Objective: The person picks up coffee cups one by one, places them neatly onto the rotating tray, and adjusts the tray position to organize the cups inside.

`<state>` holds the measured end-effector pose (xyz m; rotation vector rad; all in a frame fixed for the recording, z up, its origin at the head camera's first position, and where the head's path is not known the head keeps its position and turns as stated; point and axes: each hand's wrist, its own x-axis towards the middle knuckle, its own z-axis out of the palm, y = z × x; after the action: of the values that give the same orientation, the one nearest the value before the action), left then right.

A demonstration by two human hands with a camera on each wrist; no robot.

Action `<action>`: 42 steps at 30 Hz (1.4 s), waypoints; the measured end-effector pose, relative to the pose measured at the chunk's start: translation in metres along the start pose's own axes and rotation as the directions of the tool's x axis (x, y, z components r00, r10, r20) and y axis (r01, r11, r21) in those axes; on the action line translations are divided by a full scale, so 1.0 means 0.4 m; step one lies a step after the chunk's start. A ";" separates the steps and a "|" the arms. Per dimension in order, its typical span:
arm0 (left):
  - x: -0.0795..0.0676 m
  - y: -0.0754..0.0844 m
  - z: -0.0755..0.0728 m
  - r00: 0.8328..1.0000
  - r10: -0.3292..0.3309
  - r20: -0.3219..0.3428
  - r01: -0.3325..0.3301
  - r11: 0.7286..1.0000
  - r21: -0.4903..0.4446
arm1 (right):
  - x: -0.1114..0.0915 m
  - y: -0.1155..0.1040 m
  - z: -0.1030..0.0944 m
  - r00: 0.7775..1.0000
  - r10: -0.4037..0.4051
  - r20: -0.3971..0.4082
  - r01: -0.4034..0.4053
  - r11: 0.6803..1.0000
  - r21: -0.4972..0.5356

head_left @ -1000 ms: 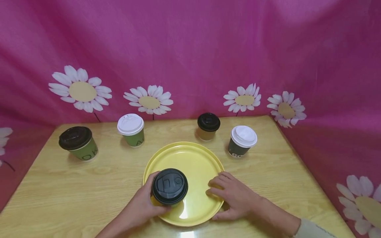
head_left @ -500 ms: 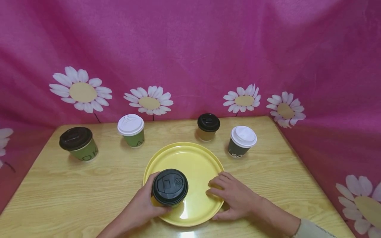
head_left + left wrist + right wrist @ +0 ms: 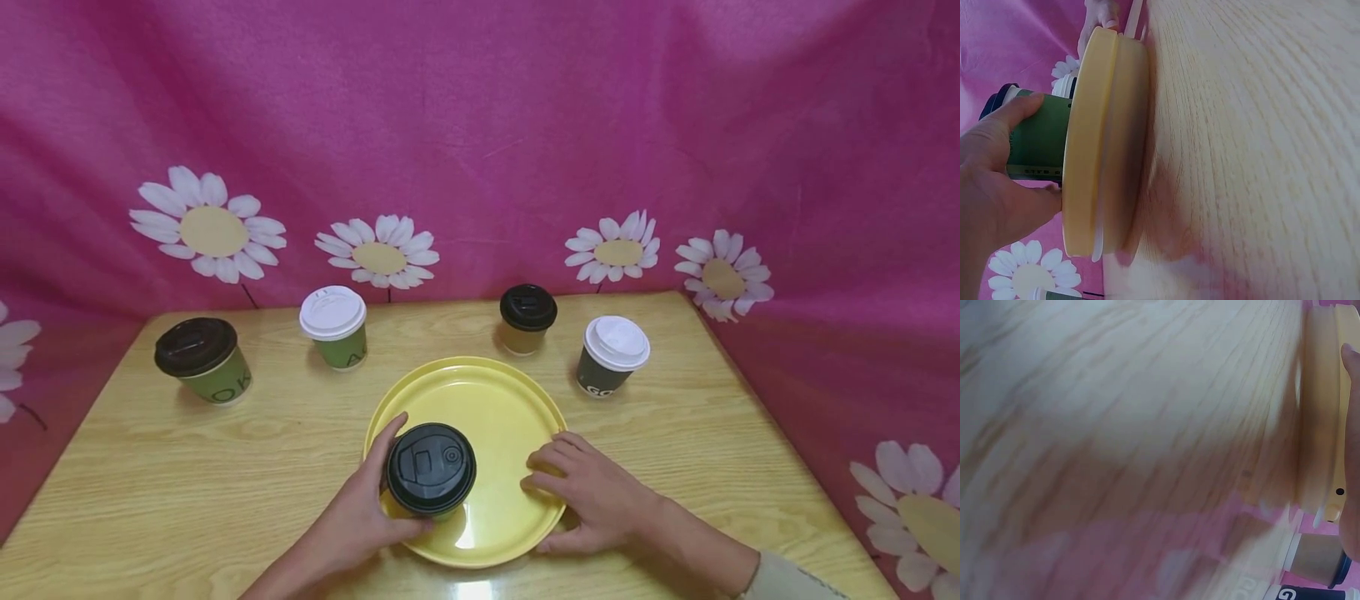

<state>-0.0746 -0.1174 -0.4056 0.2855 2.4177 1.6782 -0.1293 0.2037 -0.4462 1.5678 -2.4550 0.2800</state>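
Note:
A green paper cup with a black lid (image 3: 431,468) stands upright on the left front part of a round yellow tray (image 3: 510,408). My left hand (image 3: 360,508) is around the cup's left side, its forefinger straightened and slightly away from the lid. In the left wrist view, a finger lies near the green cup wall (image 3: 1041,134) and the thumb is just off its lower part, by the tray's edge. My right hand (image 3: 592,492) holds the tray's right rim, fingers bent over it and thumb outside. The left hand's other fingers are hidden behind the cup.
Behind the tray stand a green cup with dark lid (image 3: 213,367), a green cup with white lid (image 3: 337,329), a brown cup with black lid (image 3: 525,321) and a dark cup with white lid (image 3: 611,358). A pink flowered cloth (image 3: 480,150) borders the wooden table (image 3: 187,483).
My left forefinger has straightened and lifted away from the cup's side. The cup, the tray and my right hand keep their places; the whole view has shifted very slightly.

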 end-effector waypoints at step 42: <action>-0.013 0.097 0.001 0.664 0.713 0.226 -0.645 0.393 0.655 | -0.001 -0.002 -0.004 0.998 0.029 0.053 -0.030 1.000 0.004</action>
<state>-0.0673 -0.1052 -0.3693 1.5520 3.1506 0.7805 -0.1283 0.2044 -0.4448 1.5617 -2.5214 0.2529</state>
